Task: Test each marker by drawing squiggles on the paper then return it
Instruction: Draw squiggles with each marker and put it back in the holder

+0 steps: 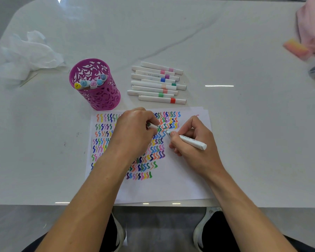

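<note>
A white sheet of paper (180, 179) lies at the table's near edge, its left and middle covered with rows of coloured squiggles. My right hand (193, 142) grips a white marker (191, 141), tip down on the paper at the end of a squiggle row. My left hand (133, 133) rests on the paper and holds the marker's cap (151, 125) between curled fingers. A magenta cut-out pen cup (98, 88) behind the paper holds several markers. Several white markers (156, 82) with coloured bands lie in a row to the cup's right.
Crumpled white tissue (29, 53) lies at the far left of the white marble table (225, 51). A pink-orange eraser-like block (296, 48) and pink fabric (311, 28) sit at the far right. My shoes show below the table edge.
</note>
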Demonstrator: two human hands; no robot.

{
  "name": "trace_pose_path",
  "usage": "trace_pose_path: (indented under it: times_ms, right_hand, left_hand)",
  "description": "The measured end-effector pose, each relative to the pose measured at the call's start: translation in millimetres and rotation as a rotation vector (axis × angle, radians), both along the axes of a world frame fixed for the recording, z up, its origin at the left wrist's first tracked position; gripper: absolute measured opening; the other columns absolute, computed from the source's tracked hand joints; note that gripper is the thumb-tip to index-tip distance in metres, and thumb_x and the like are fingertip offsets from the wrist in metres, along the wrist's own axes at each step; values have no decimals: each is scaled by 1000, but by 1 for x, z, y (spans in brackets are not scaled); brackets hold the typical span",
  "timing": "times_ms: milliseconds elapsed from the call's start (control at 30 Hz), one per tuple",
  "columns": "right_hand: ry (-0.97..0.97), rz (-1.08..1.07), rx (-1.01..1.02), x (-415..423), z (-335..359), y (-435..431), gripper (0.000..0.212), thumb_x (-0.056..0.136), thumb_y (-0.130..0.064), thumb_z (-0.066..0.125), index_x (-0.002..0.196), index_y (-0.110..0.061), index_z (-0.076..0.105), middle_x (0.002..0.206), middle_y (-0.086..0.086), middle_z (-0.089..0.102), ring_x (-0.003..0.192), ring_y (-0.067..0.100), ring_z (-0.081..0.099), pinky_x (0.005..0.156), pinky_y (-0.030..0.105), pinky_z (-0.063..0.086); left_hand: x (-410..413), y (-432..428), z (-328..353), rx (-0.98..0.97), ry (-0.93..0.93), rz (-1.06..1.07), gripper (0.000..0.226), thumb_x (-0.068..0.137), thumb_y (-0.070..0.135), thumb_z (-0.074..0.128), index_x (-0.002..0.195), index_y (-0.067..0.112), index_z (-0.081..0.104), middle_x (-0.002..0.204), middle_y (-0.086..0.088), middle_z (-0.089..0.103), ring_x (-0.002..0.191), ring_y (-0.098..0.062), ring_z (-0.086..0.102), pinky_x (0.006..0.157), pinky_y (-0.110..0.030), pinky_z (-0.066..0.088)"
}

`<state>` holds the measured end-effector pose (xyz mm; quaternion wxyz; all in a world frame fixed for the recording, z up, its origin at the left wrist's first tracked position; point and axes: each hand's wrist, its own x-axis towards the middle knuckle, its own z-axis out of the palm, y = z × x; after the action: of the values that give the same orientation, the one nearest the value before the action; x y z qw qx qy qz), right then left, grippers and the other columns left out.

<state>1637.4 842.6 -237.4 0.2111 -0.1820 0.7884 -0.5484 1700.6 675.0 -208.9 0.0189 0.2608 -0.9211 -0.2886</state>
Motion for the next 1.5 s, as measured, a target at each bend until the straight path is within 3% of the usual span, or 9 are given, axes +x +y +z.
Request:
trace_pose_path:
  times_ms: [133, 467, 700, 800, 933, 1033, 1167, 1367, 1500]
  right_hand:
    - [2, -11, 8, -1, -3, 0, 23, 85, -35, 72, 78, -25, 52, 72, 10, 70, 68, 34, 69, 60, 54, 56]
    - [-14, -6, 18, 1, 2, 1, 24, 89, -17, 74, 79, -12, 53, 68, 8, 71, 62, 22, 71, 61, 48, 58]
    - [-279, -177, -306, -14, 18, 0, 20, 85, -12, 68, 82, -10, 49, 62, 14, 68, 49, 25, 57, 47, 30, 46]
    - [-253, -186, -343, -19, 19, 3, 14, 83, -14, 70, 91, -11, 59, 64, 5, 65, 54, 20, 55, 49, 28, 44]
    - [-150, -169, -317, -21, 19, 5, 11, 88, -7, 76, 94, -15, 73, 71, -2, 68, 61, 15, 59, 56, 25, 48]
    - [-254, -201, -407, -20, 22, 2, 8, 91, -12, 68, 96, -11, 75, 78, 5, 72, 70, 18, 63, 63, 27, 51]
    - [-339, -210, -472, -20, 24, 0, 16, 89, -17, 61, 96, -9, 72, 84, 16, 73, 74, 22, 66, 63, 29, 52]
    - [-267, -214, -442, -19, 24, 0, 10, 90, -16, 64, 96, -10, 68, 90, 26, 72, 76, 26, 68, 63, 30, 55]
    - [-188, -143, -384, -18, 22, 1, 7, 96, -9, 65, 92, -14, 68, 83, 10, 74, 79, 24, 72, 63, 31, 55]
  left_hand:
    - [-1, 0, 0, -2, -4, 2, 19, 86, 18, 80, 104, 23, 78, 95, 12, 63, 80, -6, 57, 73, -18, 42]
    - [-1, 1, 2, -4, -11, 10, 19, 87, 18, 79, 104, 23, 77, 92, 13, 60, 78, -5, 56, 71, -17, 41]
    - [2, 0, 5, -11, 1, -17, 19, 88, 18, 78, 106, 23, 78, 97, 10, 66, 80, -6, 58, 75, -19, 45]
    - [2, -2, 9, 7, 43, 3, 18, 88, 23, 78, 107, 27, 79, 92, 13, 64, 74, -1, 56, 69, -7, 38]
    - [1, 0, 15, 240, 116, 120, 20, 92, 27, 73, 112, 31, 76, 84, 19, 69, 77, 7, 65, 66, 1, 45]
    - [0, 1, 16, 479, 164, 173, 21, 98, 17, 66, 116, 23, 74, 89, 12, 76, 82, 1, 72, 81, -16, 59]
    - [-1, 1, 19, 780, 164, 186, 19, 102, 9, 57, 117, 9, 68, 94, 0, 79, 87, -15, 75, 80, -26, 61]
    - [0, 4, 17, 832, 124, 114, 18, 103, 9, 55, 115, 10, 68, 96, -1, 79, 85, -13, 74, 83, -28, 60]
    - [1, 6, 19, 760, 104, 77, 17, 102, 11, 58, 113, 17, 70, 95, 2, 79, 86, -10, 74, 83, -26, 60]
